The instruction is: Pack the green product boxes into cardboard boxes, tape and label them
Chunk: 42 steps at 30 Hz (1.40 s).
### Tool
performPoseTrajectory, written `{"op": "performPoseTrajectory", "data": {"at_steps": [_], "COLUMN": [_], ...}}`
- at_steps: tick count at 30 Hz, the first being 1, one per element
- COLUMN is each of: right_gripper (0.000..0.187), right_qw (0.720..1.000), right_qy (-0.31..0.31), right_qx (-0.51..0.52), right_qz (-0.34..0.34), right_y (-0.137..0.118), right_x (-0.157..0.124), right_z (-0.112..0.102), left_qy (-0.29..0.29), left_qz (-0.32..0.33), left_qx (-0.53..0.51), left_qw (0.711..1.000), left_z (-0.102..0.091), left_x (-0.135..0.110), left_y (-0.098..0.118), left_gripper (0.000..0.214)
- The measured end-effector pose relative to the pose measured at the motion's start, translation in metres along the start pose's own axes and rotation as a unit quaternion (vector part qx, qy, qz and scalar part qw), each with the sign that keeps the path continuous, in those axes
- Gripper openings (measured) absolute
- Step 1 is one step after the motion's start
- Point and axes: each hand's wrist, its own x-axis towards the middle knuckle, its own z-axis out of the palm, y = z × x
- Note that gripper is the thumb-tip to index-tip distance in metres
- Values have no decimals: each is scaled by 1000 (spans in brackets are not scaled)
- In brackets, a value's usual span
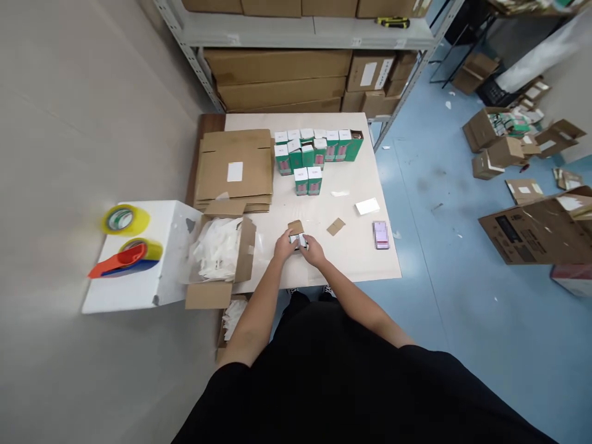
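Note:
Near the front edge of the table, a small cardboard box point(295, 227) stands between my hands with its brown flap raised. Whitish and dark parts show at its opening, too small to make out. My left hand point(283, 246) grips the box from the left side, its fingers bent at the rim. From the right, my right hand point(313, 251) closes on the same box, thumb and fingers near the opening. A small folded piece of cardboard point(336, 226) lies to the right of my right hand. Several green and white boxes point(308, 155) stand upright farther back.
Flattened cartons point(213, 161) are stacked at the table's left. An open carton point(245, 250) holds white plastic bags. Tape rolls and a red-orange tape dispenser point(121, 261) rest on a white box. A phone point(381, 235) and white card point(367, 206) lie at right. Shelving point(277, 32) stands behind.

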Motion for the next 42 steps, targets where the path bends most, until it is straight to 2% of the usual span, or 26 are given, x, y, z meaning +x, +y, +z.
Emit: {"op": "performPoseTrajectory", "data": {"at_steps": [6, 9, 12, 15, 18, 20, 24, 26, 29, 32, 34, 36, 39, 42], "right_gripper": [57, 55, 54, 53, 47, 48, 51, 50, 54, 63, 62, 54, 37, 31], "right_qw": [997, 994, 985, 969, 955, 950, 959, 972, 986, 981, 978, 980, 981, 974], "right_qy": [14, 21, 28, 27, 33, 37, 57, 80, 131, 160, 161, 169, 174, 132], "right_qx": [-65, -97, -161, -233, -281, -296, -268, -213, -79, 53, 84, 55, -51, -163], "right_qz": [42, 49, 58, 73, 91, 95, 72, 64, 73, 94, 98, 85, 69, 85], "right_y": [-21, -23, -25, -31, -37, -37, -23, -10, 8, 17, 17, 13, 1, -15], "right_x": [2, 0, -2, 0, 3, 5, 5, 3, -1, -1, 0, 1, 2, 4], "right_z": [4, 4, 7, 10, 12, 12, 7, 5, 5, 11, 15, 17, 17, 15], "left_qy": [-82, -133, -183, -188, -157, -148, -170, -150, -124, -142, -159, -169, -175, -168], "left_qz": [-51, -66, -80, -71, -26, -4, 60, 82, 82, 71, 72, 80, 78, 69], "left_qx": [-130, -224, -321, -367, -333, -288, -218, -204, -196, -192, -199, -203, -174, -140], "left_qw": [987, 963, 926, 908, 929, 946, 959, 964, 969, 968, 964, 961, 966, 973], "left_z": [-6, -12, -16, -17, -14, -12, -8, -6, -3, -3, -5, -8, -12, -13], "left_x": [2, 5, 5, 4, 2, 0, -5, -7, -8, -6, -3, -1, 2, 1], "left_y": [-10, -18, -28, -37, -39, -39, -37, -37, -38, -41, -44, -46, -45, -41], "left_gripper": [57, 62, 65, 67, 63, 69, 114, 124, 116, 109, 107, 106, 106, 104]}}
